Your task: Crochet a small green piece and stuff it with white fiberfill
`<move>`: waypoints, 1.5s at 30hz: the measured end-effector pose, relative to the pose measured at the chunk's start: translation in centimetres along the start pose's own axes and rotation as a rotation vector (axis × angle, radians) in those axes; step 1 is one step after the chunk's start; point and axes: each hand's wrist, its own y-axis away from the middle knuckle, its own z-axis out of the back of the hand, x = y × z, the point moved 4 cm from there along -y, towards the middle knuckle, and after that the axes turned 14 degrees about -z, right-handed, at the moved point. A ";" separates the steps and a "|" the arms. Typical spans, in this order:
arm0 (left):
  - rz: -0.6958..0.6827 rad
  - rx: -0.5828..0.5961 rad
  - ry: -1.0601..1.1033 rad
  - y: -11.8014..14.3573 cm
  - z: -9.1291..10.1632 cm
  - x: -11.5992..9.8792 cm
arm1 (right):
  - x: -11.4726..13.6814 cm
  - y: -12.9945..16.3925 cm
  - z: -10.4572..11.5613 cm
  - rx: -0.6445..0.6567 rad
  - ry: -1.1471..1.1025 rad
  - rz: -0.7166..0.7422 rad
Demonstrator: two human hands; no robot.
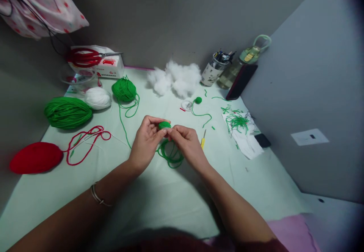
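My left hand [146, 140] pinches a small green crochet piece [164, 125] between thumb and fingers, over the middle of the table. My right hand [186, 138] has its thumb and fingertips closed at the near right edge of the same piece. A little white shows at its lower edge, too small to make out. Loose green yarn [171, 157] lies in loops below my hands, and a strand runs back left to a green yarn ball [124, 90]. A yellow-handled crochet hook [203, 141] rests on the table just right of my right hand.
White stuffing [179, 78] lies at the back, near a small green ball [198, 100] with a tail. Red yarn [36, 157], a green skein [68, 112] and white yarn [98, 98] sit left. Red scissors [85, 57] lie on a box. Green scraps [238, 122], a phone [242, 81] and a bottle [231, 74] stand right.
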 end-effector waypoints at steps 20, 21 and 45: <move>0.219 -0.110 0.058 0.2 0.2 0.6 | -0.8 1.5 -3.0 -0.192 0.642 0.274; 0.234 -0.102 0.072 0.1 0.1 0.5 | -0.8 1.3 -2.6 -0.166 0.507 0.230; 0.154 -0.044 0.085 -0.8 0.7 -0.5 | -0.8 0.1 -0.5 0.109 0.370 0.214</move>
